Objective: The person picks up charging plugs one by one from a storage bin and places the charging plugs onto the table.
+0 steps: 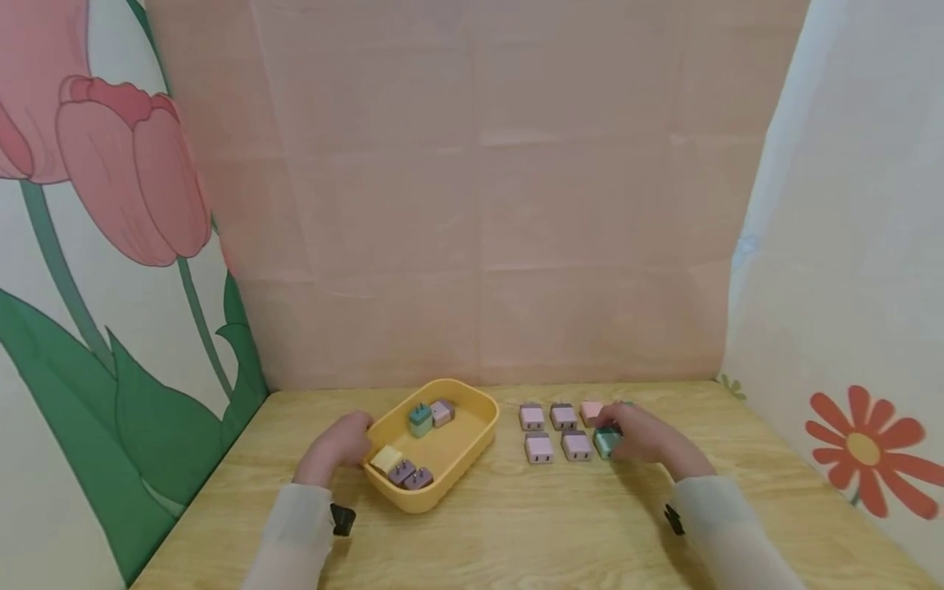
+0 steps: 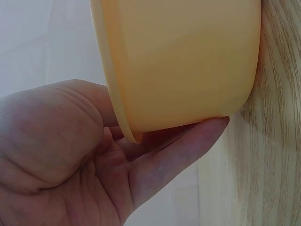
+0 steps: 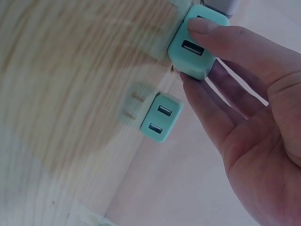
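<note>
My left hand point(image 1: 345, 442) grips the left end of a yellow plastic tray point(image 1: 483, 407); in the left wrist view its thumb reaches over the rim and its fingers lie along the outer wall point(image 2: 188, 61). In the tray are a teal USB charger point(image 1: 420, 421), a lilac one point(image 1: 442, 412), a yellow block point(image 1: 387, 459) and two purple chargers point(image 1: 401, 472) with prongs up. My right hand point(image 1: 643, 433) pinches a teal USB charger point(image 3: 195, 47) between thumb and fingers, at the right end of the front row. A second teal charger point(image 3: 161, 117) stands beside it.
Several lilac chargers point(image 1: 539, 447) stand in two rows on the wooden table point(image 1: 509, 533), right of the tray. A pink charger point(image 1: 591, 411) is in the back row near my right hand. A pink sheet point(image 1: 472, 205) closes off the back; flowered panels point(image 1: 855, 270) flank the sides.
</note>
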`<state>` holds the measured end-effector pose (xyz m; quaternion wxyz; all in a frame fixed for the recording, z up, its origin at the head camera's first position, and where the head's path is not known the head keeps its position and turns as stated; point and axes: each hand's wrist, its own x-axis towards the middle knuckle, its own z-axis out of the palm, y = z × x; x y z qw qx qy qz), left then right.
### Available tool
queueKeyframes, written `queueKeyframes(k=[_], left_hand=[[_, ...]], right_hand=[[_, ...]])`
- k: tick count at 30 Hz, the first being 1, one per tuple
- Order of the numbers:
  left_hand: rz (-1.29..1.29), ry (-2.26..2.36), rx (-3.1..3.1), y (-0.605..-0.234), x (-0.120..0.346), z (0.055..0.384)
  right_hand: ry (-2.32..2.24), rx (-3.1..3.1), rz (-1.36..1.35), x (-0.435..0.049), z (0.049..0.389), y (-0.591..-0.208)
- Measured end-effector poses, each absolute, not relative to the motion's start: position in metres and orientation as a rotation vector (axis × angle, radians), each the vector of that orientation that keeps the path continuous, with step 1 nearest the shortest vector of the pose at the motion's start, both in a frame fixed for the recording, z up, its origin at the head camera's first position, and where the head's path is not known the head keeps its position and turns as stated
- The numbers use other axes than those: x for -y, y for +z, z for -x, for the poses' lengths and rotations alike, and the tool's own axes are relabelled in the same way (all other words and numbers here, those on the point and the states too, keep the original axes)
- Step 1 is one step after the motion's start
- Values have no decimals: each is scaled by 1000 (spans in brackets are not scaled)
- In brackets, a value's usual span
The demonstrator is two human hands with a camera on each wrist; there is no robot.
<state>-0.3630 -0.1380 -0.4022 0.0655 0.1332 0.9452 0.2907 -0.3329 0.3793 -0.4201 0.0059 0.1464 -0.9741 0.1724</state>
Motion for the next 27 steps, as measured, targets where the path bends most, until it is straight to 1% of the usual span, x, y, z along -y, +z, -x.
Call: queueKeyframes(k=[14,22,27], left_hand=[[-375,814,-2859,-401,138,366],[-428,789,-2881,-403,137,365],[-384,841,-2858,-405,139,364]], right_hand=[[521,3029,-495,-378,330,-419],[555,3082,-431,-380,329,-419],[569,3048,-490,-376,325,-410]])
